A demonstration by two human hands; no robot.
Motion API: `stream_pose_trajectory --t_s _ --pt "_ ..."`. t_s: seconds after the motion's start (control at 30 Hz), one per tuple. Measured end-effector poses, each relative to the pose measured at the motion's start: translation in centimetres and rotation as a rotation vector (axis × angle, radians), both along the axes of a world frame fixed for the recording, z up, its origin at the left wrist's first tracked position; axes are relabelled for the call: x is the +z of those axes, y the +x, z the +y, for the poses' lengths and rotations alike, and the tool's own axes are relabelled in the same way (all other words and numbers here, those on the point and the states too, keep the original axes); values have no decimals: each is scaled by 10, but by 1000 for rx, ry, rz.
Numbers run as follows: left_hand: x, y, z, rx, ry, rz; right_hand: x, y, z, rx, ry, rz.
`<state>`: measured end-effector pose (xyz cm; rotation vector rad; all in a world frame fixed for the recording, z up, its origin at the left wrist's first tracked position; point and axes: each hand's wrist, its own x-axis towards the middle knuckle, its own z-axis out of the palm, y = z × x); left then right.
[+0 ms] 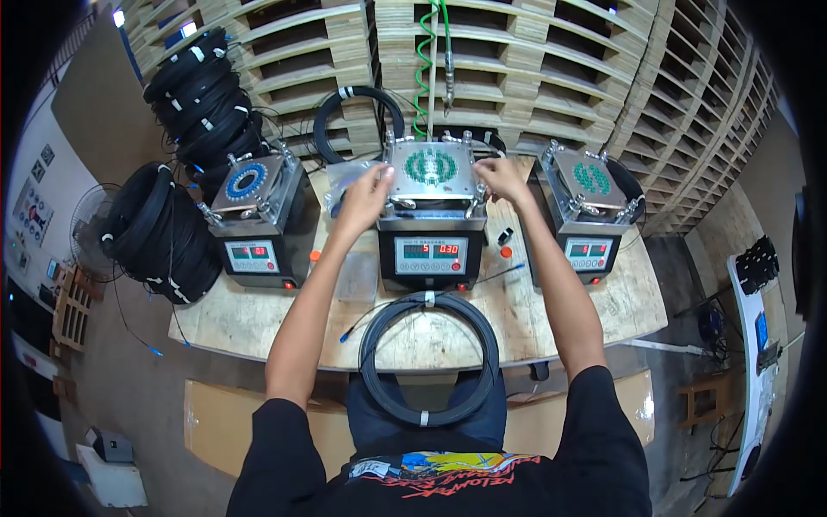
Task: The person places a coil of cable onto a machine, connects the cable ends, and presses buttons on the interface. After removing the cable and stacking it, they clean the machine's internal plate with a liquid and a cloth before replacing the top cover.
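Note:
In the middle of the bench stands a polishing machine (pixel 433 256) with a black body and a lit red digital display. On top of it is a square metal plate (pixel 405 184) with a ring of green fittings. My left hand (pixel 366 202) is at the plate's left edge, fingers curled in. At the right edge is my right hand (pixel 502 179), its fingers bent together beside the corner post; what either hand's fingertips grip is too small to make out. A coil of black cable (pixel 369 362) lies at the bench's front edge and over my lap, its blue-tipped ends on the wood.
Similar machines stand left (pixel 250 226) and right (pixel 591 215). Stacked black cable coils (pixel 164 233) rise at the far left. Behind are wooden pallets (pixel 551 77) and a hanging green air hose (pixel 424 69). An orange cap (pixel 506 252) lies right of the middle machine.

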<state>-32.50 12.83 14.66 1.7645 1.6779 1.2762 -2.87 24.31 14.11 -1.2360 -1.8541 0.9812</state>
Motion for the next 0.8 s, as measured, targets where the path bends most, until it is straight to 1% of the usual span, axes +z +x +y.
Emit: stream_pose_trajectory --t_s 0.03,0.07,0.1,0.13,0.2,0.23,0.27,0.33,0.37,0.4,0.43,0.47,0.53,0.57,0.6,0.67,0.73,0.8 --pt "4 8 7 -58 0 -1 2 -10 5 -5 -59 -6" --pt "7 12 11 -57 -10 71 2 -18 10 -11 -119 -13" --pt "19 17 7 -55 -90 83 0 -21 15 -10 -181 45" --pt "28 19 3 -51 -171 95 1 -22 17 -17 -196 -10" --pt "27 15 0 -73 -154 114 -18 -24 35 -20 -154 96" --pt "24 12 1 -101 -142 131 -5 -31 21 -34 -192 247" --pt "13 6 8 -131 -62 167 14 -28 9 -34 -237 273" --pt "17 3 8 -214 -16 180 31 -30 9 22 -289 480" --pt "22 2 9 -215 -18 186 39 -36 10 -64 -302 569" --pt "32 4 8 -215 -77 156 52 -37 8 5 -317 630" --pt "41 6 8 -215 -134 124 58 -42 12 -1 -322 658" --pt "49 6 10 -218 -133 124 64 -49 16 -8 -326 685" --pt "64 7 10 -97 -18 273 77 -65 21 -32 -321 705" --pt "69 10 5 -57 40 284 81 -75 20 -50 -318 724" --pt "61 4 14 -52 43 285 88 -87 16 -44 -316 725" --pt "34 -11 44 -72 287 442 99 -109 9 -128 -253 610" --pt "24 -13 52 -59 263 412 98 -125 10 -105 -232 611" --pt "15 -20 55 -25 185 243 96 -134 11 -36 -234 624"
